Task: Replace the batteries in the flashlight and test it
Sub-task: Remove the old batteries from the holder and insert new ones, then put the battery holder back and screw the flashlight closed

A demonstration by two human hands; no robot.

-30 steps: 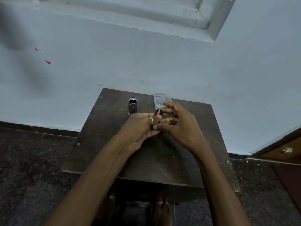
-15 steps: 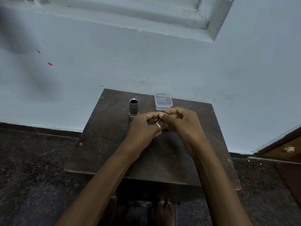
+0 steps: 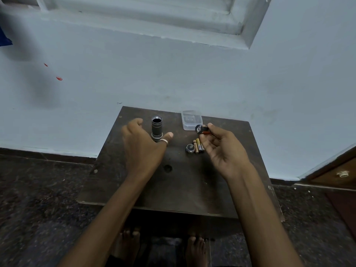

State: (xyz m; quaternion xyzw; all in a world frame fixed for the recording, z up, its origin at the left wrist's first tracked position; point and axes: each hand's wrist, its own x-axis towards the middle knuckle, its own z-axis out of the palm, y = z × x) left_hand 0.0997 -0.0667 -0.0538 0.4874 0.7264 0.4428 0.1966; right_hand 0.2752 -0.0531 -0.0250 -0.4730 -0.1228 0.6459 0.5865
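Reload step: right hand (image 3: pixel 221 149) pinches loaded batt. holder (image 3: pixel 201 130); left hand (image 3: pixel 143 145), open, nears flashlight body (image 3: pixel 157 128). Next: steady body, insert holder.

A small dark wooden table (image 3: pixel 173 189) stands on a dark speckled floor (image 3: pixel 38 189), against the pale wall. On it the flashlight body (image 3: pixel 157 128) stands upright, open end up. A clear plastic box (image 3: pixel 191 120) sits at the far edge. Nearer, a round cap (image 3: pixel 189 148) lies touching some gold batteries (image 3: pixel 198 145).
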